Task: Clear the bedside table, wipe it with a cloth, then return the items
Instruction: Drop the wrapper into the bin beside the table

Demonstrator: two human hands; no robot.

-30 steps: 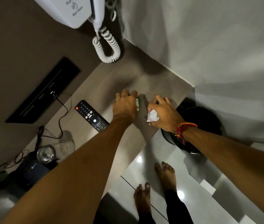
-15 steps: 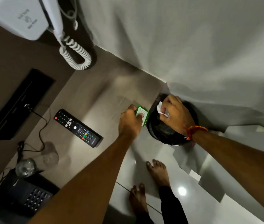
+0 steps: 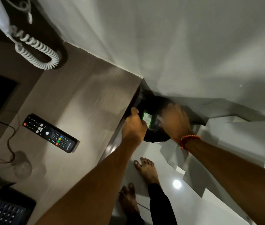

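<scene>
The wooden bedside table (image 3: 88,101) fills the left half of the view. Just past its right edge a round black waste bin (image 3: 155,138) stands on the floor. My left hand (image 3: 133,127) reaches over the bin's rim, its fingers touching a small green packet (image 3: 146,118) that hangs inside the bin's mouth. My right hand (image 3: 175,122), with a red thread at the wrist, is over the bin too and blurred by motion. A pale streak shows by its fingers; whether it holds anything I cannot tell. A black remote control (image 3: 49,133) lies on the table.
A clear drinking glass (image 3: 21,164) and a dark desk phone (image 3: 5,210) sit at the table's near left, with a thin black cable (image 3: 10,142) beside them. A white coiled cord (image 3: 36,51) hangs from a wall unit. My bare feet (image 3: 146,168) stand on glossy white tiles.
Both hands left the tabletop and moved right to the bin, the left carrying the green packet, the right carrying a white scrap. The view swung right and down.
</scene>
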